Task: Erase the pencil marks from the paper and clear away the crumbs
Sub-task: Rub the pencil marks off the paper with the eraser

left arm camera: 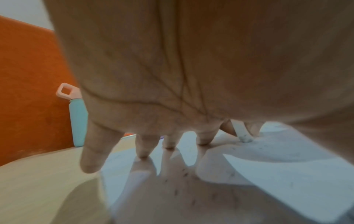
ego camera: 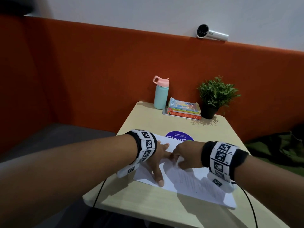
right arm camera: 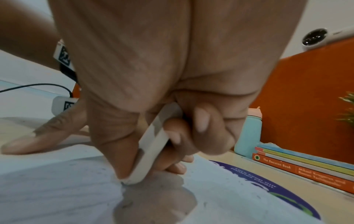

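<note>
The left hand (ego camera: 158, 155) lies flat with fingers spread, pressing the paper (ego camera: 189, 181) down on the table (ego camera: 144, 122). The right hand (ego camera: 185, 155) has thumb and curled fingers clamped around a white eraser (right arm camera: 153, 145), its tip touching the sheet. Dark crumbs (left arm camera: 184, 174) speckle the paper around the fingertips.

Matt white paper (ego camera: 184, 181); smooth pale wood-look table (ego camera: 148, 122); matt white rubbery eraser (right arm camera: 153, 144); orange cloth panel (ego camera: 98, 71)

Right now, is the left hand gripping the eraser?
No. The left hand lies flat with spread fingers on the paper, while the right hand pinches the white eraser against the sheet.
</note>
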Demonstrator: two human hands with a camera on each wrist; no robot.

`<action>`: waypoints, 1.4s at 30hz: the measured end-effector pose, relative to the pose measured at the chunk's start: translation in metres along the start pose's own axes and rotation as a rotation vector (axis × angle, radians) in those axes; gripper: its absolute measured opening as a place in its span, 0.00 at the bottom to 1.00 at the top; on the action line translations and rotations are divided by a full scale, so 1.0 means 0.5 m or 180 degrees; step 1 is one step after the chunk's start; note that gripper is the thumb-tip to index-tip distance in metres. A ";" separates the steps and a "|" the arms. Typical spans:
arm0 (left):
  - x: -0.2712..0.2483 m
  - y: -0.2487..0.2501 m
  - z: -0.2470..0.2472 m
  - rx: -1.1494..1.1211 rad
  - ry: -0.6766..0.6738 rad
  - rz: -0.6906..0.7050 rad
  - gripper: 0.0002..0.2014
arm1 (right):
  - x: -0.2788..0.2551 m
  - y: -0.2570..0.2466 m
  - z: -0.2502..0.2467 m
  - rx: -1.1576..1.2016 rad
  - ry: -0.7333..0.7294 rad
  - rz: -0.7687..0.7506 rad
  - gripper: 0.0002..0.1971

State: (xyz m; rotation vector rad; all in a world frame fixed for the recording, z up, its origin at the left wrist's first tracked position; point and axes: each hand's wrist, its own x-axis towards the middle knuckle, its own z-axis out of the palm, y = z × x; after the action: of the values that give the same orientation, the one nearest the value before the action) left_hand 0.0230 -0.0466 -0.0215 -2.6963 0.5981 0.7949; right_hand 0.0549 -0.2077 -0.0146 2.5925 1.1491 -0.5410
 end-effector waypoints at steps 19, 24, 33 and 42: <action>0.015 0.023 0.014 0.0242 0.0214 -0.0180 0.62 | -0.065 -0.095 0.031 0.0162 -0.0128 -0.0570 0.15; 0.009 0.011 0.013 0.0093 0.0219 -0.0050 0.55 | -0.030 -0.012 -0.011 -0.0028 0.0109 0.0119 0.14; 0.013 0.016 0.012 0.0205 0.0234 -0.0065 0.59 | -0.049 -0.042 0.014 0.0131 0.0040 -0.0322 0.15; 0.003 0.021 0.012 0.0119 0.0175 -0.0098 0.62 | -0.079 -0.070 0.038 0.0014 -0.0084 -0.0527 0.14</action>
State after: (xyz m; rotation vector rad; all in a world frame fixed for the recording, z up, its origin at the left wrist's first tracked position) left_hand 0.0168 -0.0541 -0.0285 -2.6941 0.5764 0.6969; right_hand -0.0001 -0.2180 -0.0173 2.5000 1.3630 -0.6107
